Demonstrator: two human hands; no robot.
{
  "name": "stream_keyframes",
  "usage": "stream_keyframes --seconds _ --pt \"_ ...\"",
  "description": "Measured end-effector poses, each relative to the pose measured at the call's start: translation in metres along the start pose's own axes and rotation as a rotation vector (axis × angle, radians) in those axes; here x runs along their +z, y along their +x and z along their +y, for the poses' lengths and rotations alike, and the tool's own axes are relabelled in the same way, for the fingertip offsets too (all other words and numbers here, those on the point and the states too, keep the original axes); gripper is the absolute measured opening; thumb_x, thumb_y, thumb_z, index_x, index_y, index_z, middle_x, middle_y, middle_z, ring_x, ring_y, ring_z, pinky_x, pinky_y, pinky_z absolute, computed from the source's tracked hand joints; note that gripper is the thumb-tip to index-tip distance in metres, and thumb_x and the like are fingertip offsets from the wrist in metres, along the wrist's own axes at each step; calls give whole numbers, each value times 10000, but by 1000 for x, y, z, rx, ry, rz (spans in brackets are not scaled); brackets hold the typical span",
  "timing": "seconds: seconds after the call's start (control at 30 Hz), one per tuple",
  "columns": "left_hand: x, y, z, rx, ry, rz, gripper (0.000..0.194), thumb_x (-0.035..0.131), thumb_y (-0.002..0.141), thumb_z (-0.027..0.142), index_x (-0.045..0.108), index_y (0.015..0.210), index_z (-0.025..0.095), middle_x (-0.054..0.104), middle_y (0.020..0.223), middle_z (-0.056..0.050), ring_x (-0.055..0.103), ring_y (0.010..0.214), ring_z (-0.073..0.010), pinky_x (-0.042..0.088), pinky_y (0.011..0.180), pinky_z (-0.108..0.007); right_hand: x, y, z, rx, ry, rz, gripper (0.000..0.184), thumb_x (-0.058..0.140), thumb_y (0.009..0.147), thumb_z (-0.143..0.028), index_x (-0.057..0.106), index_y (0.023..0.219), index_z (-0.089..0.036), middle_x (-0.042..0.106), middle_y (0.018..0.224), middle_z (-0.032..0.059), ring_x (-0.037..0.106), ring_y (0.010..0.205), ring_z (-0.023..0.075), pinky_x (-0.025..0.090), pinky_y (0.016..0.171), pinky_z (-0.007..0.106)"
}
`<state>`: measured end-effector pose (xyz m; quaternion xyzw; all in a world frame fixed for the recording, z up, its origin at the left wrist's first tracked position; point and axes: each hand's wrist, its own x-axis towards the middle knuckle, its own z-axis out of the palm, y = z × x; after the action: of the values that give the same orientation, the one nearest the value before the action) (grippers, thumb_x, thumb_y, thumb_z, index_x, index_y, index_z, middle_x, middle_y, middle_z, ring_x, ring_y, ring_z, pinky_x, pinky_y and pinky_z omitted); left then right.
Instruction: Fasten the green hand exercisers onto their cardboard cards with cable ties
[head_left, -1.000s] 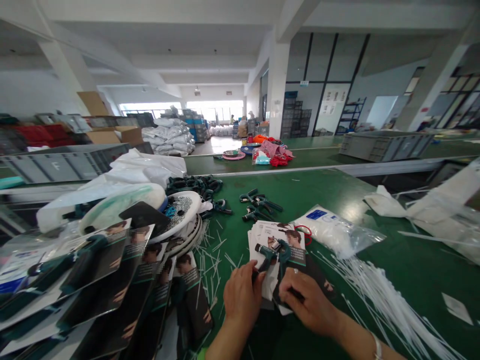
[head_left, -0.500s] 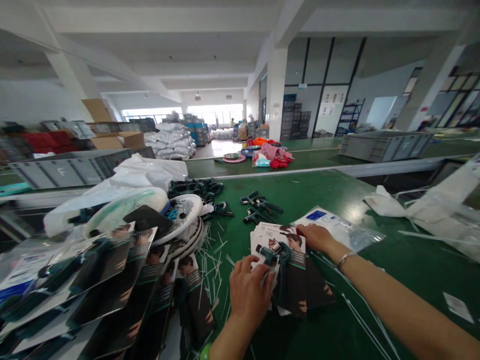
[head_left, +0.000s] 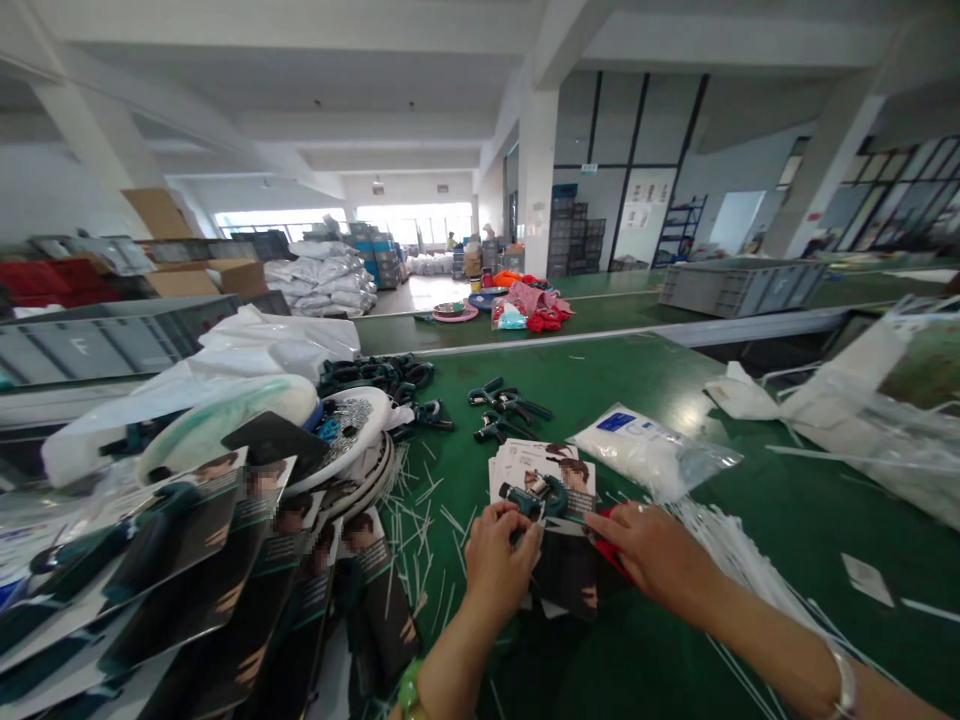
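Both hands crowd the card stack, with loose ties hemming the right

A dark green clamp (head_left: pixel 556 496) lies on the card stack (head_left: pixel 517 462), just below the middle of the frame. The left hand (head_left: pixel 499 562) bends over it, its fingers curled narrow; whether they pinch the clamp itself, I cannot tell. The right hand (head_left: pixel 656 555) is closed around a red-handled tool (head_left: pixel 616 548) at the stack's right edge.

Green tabletop (head_left: pixel 622 372) runs from beyond the stack to a pale strip (head_left: pixel 480 347) that marks the far edge. At upper right, the surface breaks off along a slant beside a dark gap (head_left: pixel 780 350). More green shows at lower centre, between the forearms.

Just above the stack, three loose clamps (head_left: pixel 510 405) sit close together. A clear bag of white material (head_left: pixel 652 450) lies above the right hand, and long white ties (head_left: pixel 739 560) fan out beneath that forearm. Short white pieces (head_left: pixel 420 515) litter the strip left of the stack. Overlapping carded clamps (head_left: pixel 217 590) fill the lower left, below a round tray of small metal parts (head_left: pixel 352 420).
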<state>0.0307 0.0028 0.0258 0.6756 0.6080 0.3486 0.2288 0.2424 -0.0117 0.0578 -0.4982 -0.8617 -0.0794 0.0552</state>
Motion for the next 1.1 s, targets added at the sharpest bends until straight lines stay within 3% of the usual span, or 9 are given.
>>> stream_keyframes --seconds 0.23,0.6,0.7,0.83,0.9,1.0,1.03,1.1 --pt "0 1 -3 -27 -125 -34 160 542 755 304 646 678 210 604 992 -36 533 956 -194 381 877 -332 15 11 -11 -16 -281 196 374 590 719 -100 613 1078 -202 634 779 99 569 710 229 416 586 305" --pt "5 4 -9 -16 -194 -63 168 564 742 333 657 665 217 598 981 -34 527 959 -195 377 871 -315 21 20 3 -208 -313 223 285 550 781 -122 599 1054 -189 653 774 91 578 712 197 378 572 261" --pt "10 4 -11 -14 -217 -52 165 560 744 323 642 658 209 597 971 -34 530 949 -191 382 869 -315 22 21 12 -259 -224 150 308 519 773 -123 597 1065 -179 666 802 95 584 686 175 364 549 239" --pt "12 6 -17 -7 -283 7 186 520 763 311 610 657 188 604 929 -41 545 920 -185 398 853 -305 12 20 15 -202 -21 -73 376 524 715 -134 598 1080 -190 677 866 74 610 708 170 389 575 230" --pt "5 8 -25 -45 -295 94 221 472 793 344 614 764 178 606 909 -55 558 870 -184 418 819 -305 1 19 13 -158 120 -139 343 519 737 -169 607 1067 -205 678 915 63 621 775 178 412 637 242" --pt "-14 10 -36 -116 -100 298 402 480 786 378 536 1105 141 557 1101 -120 540 932 -217 401 859 -351 -21 22 8 -109 265 -202 307 579 741 -337 627 1022 -222 672 962 58 611 862 208 418 727 279" --pt "-21 8 -38 -130 -15 318 470 495 776 389 498 1169 132 525 1167 -139 526 971 -231 386 881 -367 -28 25 5 -105 286 -245 331 615 708 -395 639 990 -225 673 945 56 608 854 215 417 728 285" --pt "-32 4 -37 -134 104 211 463 504 765 437 540 1137 163 547 1157 -120 522 988 -245 387 862 -367 -41 32 0 -103 304 -358 371 671 631 -457 661 927 -234 677 882 45 606 795 215 414 688 282"
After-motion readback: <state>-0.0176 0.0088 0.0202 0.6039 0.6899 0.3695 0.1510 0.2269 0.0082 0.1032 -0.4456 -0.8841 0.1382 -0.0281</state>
